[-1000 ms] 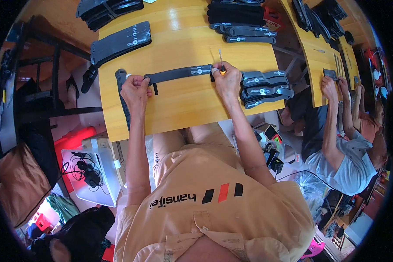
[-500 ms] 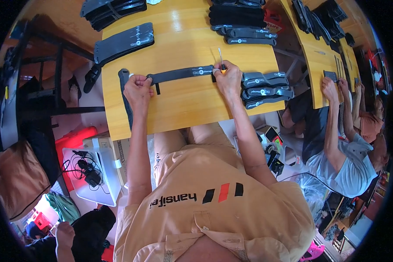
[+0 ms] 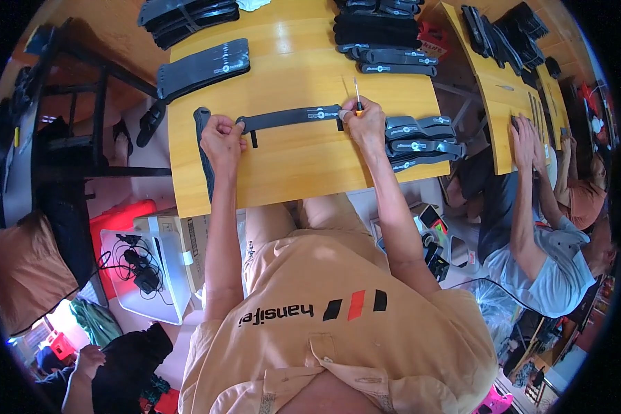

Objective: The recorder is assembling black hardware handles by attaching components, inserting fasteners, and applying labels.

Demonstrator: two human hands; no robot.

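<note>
A dark grey strap (image 3: 283,119) with a pale printed mark lies stretched sideways across the wooden table. My left hand (image 3: 222,143) pinches its left end between thumb and fingers. At the other end, my right hand (image 3: 367,130) grips the strap's edge and also holds a screwdriver (image 3: 357,93), its thin metal shaft pointing away from me. Short black tabs hang below the strap near both ends. Beside my left hand, another dark strap bundle (image 3: 205,159) runs along the table's left side. Folded straps (image 3: 421,146) lie stacked just right of my right hand.
A stack of flat dark straps (image 3: 207,67) sits at the far left, with more piles (image 3: 378,31) at the far right. To the right, other people work at a second wooden table (image 3: 486,90). A plastic bin (image 3: 176,290) with cables stands low on the left.
My hands keep the same grip on the strap, and the screwdriver remains in my right hand. The view has shifted slightly. At the neighbouring table, a person's hands have come closer together.
</note>
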